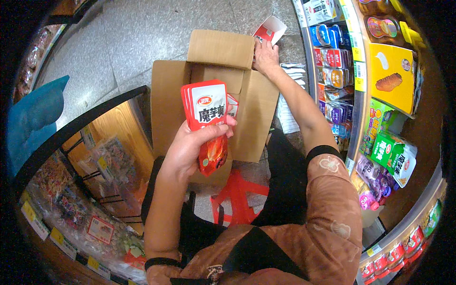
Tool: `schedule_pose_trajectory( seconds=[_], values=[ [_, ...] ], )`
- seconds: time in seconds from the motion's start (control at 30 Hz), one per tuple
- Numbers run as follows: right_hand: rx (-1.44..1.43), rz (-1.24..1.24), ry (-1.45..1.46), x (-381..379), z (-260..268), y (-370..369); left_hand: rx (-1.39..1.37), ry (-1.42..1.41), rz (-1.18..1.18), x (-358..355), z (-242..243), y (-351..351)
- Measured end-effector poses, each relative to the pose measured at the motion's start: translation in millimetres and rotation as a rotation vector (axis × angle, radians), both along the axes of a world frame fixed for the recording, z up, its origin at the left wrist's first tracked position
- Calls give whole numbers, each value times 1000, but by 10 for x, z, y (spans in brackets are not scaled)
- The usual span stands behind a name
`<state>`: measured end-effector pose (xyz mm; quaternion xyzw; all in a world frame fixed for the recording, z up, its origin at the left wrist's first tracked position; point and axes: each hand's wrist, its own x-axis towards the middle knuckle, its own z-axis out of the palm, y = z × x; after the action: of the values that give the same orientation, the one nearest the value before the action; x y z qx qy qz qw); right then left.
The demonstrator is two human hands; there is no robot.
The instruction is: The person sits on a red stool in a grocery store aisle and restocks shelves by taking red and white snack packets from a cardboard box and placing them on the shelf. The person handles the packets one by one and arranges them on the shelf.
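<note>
A stack of red and white snack packets (207, 103) is clasped in my left hand (188, 146), thumb across the front, held upright above an open cardboard box (258, 117). Just behind the stack, more red and white packets (233, 101) show inside that box. Past the box's far right corner, my right hand (265, 57) reaches to a small red and white display carton (272, 30) on the floor. Its fingertips lie at the carton's near side and are partly hidden, so a grip cannot be made out.
On the right, a shelf edge with price tags (359, 67) fronts rows of packaged snacks (331, 58). White-edged packets (288, 107) lie on the floor beside it. A red plastic stool (237, 199) is below me. At left stands a black-framed rack (76, 133) of bagged goods.
</note>
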<state>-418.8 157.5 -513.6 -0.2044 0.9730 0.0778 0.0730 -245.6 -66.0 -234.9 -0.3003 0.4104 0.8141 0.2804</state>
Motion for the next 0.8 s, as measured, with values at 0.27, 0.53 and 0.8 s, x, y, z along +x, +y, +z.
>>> schedule_pose_trajectory(
  seconds=[0.27, 0.53, 0.8],
  values=[
    [-29, -48, -299, -297, 82, 119, 14, -36, 39, 19, 27, 19],
    [-123, -201, -334, -316, -103, 191, 5, -19, 23, 20, 27, 42],
    [-108, -77, -349, -364, 2, 340, 16, -2, 22, 28, 39, 11]
  ],
)
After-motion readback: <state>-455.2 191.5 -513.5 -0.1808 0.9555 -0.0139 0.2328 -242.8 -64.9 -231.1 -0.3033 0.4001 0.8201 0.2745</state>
